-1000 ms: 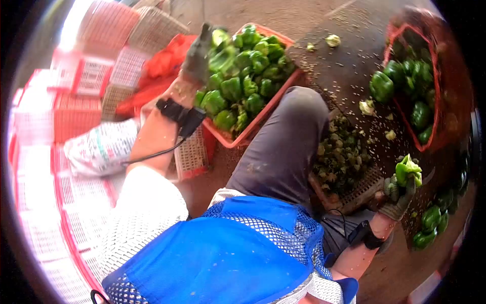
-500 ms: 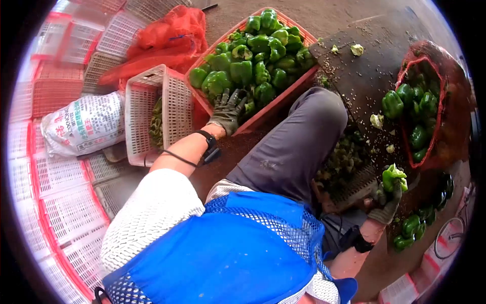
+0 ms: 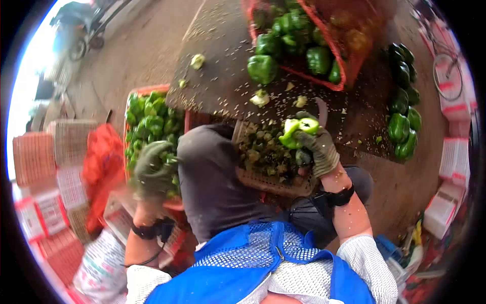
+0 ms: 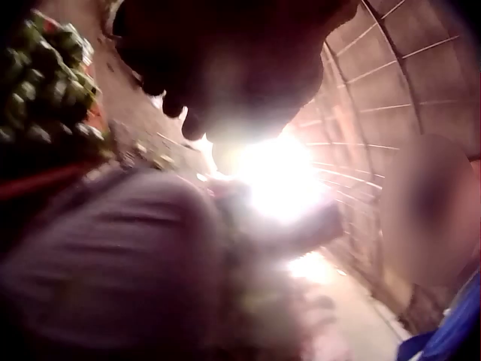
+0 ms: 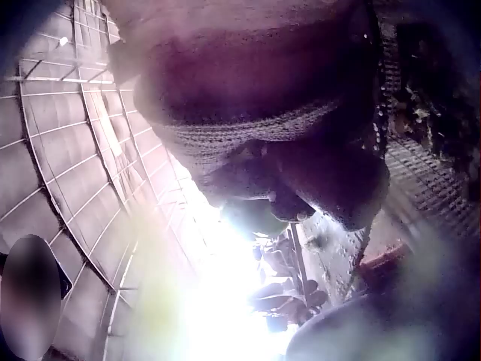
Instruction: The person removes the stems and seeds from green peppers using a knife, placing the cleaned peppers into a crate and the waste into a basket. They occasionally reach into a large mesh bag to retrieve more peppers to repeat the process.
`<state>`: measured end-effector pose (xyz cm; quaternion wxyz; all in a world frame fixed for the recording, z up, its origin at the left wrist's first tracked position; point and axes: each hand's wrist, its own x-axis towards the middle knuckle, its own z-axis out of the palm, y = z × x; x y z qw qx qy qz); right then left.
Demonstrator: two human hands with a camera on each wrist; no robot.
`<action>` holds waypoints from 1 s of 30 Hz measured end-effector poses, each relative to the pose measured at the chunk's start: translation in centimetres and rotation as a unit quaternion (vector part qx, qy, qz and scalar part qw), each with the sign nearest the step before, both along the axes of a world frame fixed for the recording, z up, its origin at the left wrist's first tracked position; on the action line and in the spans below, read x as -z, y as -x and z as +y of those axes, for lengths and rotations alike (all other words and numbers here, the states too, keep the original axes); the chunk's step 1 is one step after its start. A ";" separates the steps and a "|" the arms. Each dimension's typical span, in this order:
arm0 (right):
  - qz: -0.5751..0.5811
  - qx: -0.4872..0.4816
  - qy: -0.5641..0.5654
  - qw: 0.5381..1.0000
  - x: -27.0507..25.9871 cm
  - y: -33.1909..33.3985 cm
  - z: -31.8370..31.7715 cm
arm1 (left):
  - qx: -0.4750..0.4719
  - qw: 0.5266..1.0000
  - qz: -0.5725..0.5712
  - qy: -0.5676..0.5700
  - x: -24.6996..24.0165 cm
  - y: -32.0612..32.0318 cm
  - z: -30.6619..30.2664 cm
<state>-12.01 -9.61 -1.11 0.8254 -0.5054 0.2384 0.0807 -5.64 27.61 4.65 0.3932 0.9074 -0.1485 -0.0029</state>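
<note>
My gloved right hand point(image 3: 319, 152) grips a cut-open green bell pepper point(image 3: 298, 130), its pale inside facing up. A curved knife blade point(image 3: 322, 112) sticks out just past those fingers; its handle is hidden by the glove. Over the near end of the pepper crate point(image 3: 188, 121) is my gloved left hand point(image 3: 154, 169), blurred by motion. The left wrist view shows this left hand point(image 4: 233, 68) as a dark shape with loose fingers and nothing visible in them. Below the right hand stands a basket point(image 3: 276, 188) of pepper cores and scraps.
A red mesh sack point(image 3: 349, 45) spills whole green peppers point(image 3: 263, 69) onto a dark, seed-strewn sheet point(image 3: 223, 76). More peppers point(image 3: 400, 128) lie along its right side. Stacked plastic crates point(image 3: 33, 157), an orange net point(image 3: 101, 167) and a white printed sack point(image 3: 103, 266) are at the left.
The head view has swung to the right. My left hand came down onto the crate's peppers with spread fingers, then moved off them. The right hand has kept hold of the cut pepper.
</note>
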 end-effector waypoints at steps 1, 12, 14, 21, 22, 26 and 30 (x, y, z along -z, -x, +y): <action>-0.025 0.002 0.011 1.000 -0.2 -0.1 0.0 | 0.082 0.997 -0.009 0.014 -1.4 -1.0 -3.5; -0.169 0.026 0.101 0.980 0.9 -0.5 -4.9 | 0.430 0.891 0.119 -0.083 1.1 -5.5 -27.1; -0.135 -0.014 0.165 0.977 1.2 -0.2 -5.5 | 0.223 0.762 0.587 0.158 1.5 -4.9 -28.4; -0.143 -0.063 0.293 0.943 3.0 1.1 -4.6 | 0.042 0.692 0.710 0.123 2.9 -3.3 -28.8; -0.176 -0.043 0.302 0.936 3.8 0.6 -4.9 | 0.121 0.707 0.673 0.181 7.9 -3.0 -27.8; -0.121 0.006 0.125 0.985 0.9 -0.5 -5.8 | 0.366 0.857 0.305 0.197 4.6 -4.4 -27.8; -0.118 -0.020 0.132 0.984 1.0 -0.6 -5.4 | 0.221 0.703 0.585 0.338 6.6 -3.7 -27.8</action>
